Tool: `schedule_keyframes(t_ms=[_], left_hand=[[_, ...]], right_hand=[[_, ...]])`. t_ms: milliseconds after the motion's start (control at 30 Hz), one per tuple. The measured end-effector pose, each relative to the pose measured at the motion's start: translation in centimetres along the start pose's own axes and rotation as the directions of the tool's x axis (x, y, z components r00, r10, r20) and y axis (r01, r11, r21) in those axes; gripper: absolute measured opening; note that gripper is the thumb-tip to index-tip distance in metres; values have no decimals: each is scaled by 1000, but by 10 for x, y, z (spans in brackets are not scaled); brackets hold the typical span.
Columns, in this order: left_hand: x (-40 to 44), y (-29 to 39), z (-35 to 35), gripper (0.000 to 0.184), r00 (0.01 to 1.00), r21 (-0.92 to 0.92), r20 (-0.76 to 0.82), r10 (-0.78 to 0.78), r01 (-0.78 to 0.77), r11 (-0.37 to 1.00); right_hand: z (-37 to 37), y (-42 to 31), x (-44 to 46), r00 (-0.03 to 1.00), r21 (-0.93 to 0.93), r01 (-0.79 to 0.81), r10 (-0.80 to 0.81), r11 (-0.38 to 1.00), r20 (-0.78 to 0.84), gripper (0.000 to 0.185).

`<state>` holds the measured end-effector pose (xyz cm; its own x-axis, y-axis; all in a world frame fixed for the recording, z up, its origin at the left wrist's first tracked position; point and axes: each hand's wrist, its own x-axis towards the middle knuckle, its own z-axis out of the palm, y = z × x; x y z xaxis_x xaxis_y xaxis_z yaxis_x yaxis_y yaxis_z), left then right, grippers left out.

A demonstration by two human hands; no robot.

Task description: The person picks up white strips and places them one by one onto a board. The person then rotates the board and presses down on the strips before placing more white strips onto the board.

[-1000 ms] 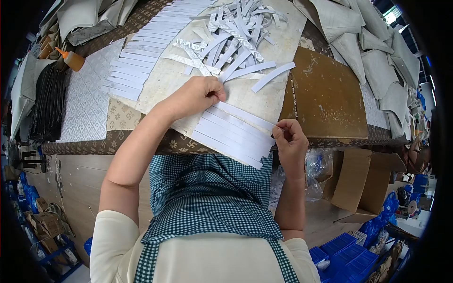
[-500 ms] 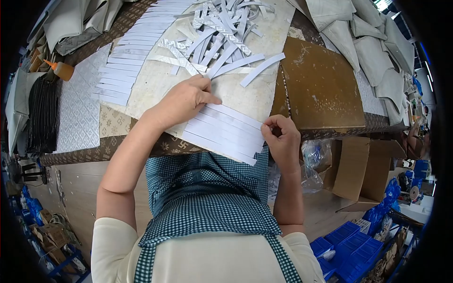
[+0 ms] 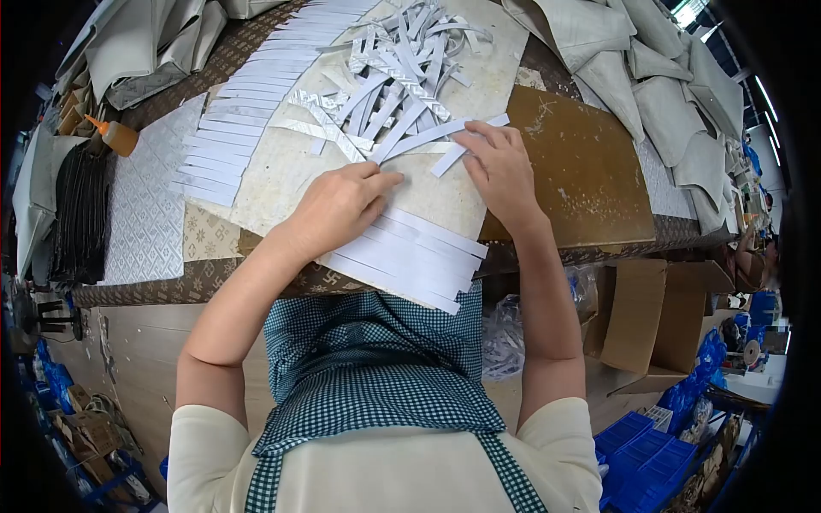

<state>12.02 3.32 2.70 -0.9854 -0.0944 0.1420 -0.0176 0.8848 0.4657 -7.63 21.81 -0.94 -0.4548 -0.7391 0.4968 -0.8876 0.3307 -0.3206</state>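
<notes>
Resting its fingertips on a strip at the near right of the pile (image 3: 406,73), the right hand (image 3: 505,171) is partly open, the thumb set apart from the fingers. The pictures do not show whether it grips the strip. The left hand (image 3: 342,205) is bent inward, index finger extended, above the far left part of the short row (image 3: 406,261); whether its fingertips pinch anything cannot be told.

The short row consists of white strips laid side by side on the near end of the pale board (image 3: 286,167). Its near corner projects past the near edge of the table (image 3: 154,293). The pile, of loose white and silver-patterned strips, lies farther in on the same board. The long row (image 3: 244,115), also of white strips, follows the left side of the board toward the far edge of the table.

Right of the pale board, the brown board (image 3: 590,175) lies close to the near edge. On the left, the patterned sheet (image 3: 145,205) reaches the near edge; the orange bottle (image 3: 117,137) lies tilted by its far end. The black stack (image 3: 79,214) is at the near left corner. Folded pale sheets (image 3: 684,111) cover the far right part. Below the near edge, at right, are an open carton (image 3: 637,321) and blue bins (image 3: 646,457).
</notes>
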Motion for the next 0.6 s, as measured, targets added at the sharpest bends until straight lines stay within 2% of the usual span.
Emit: schedule_keyframes(t_ms=[100,200,400,500,533,600], left_hand=[[2,-9,7,34,996,-135,-85,1,-13,991],[9,-13,13,32,995,-274,-35,-91,78,959],[27,0,19,27,993,-422,-78,-92,51,905],[32,-1,21,23,979,-611,-38,-201,136,780],[33,-3,19,17,973,-631,-72,-221,128,765],[33,-15,15,16,977,-599,-155,-146,25,800]], right_hand=[[2,7,6,997,-25,57,-55,998,57,21],[-4,6,5,998,-41,39,-37,998,41,14],[-11,-12,-2,986,24,123,-120,992,-118,15],[-20,-36,1,996,99,87,-83,991,-35,14],[-23,-42,2,996,114,82,-79,990,-32,14],[-27,-50,-2,999,210,6,3,978,-44,15]])
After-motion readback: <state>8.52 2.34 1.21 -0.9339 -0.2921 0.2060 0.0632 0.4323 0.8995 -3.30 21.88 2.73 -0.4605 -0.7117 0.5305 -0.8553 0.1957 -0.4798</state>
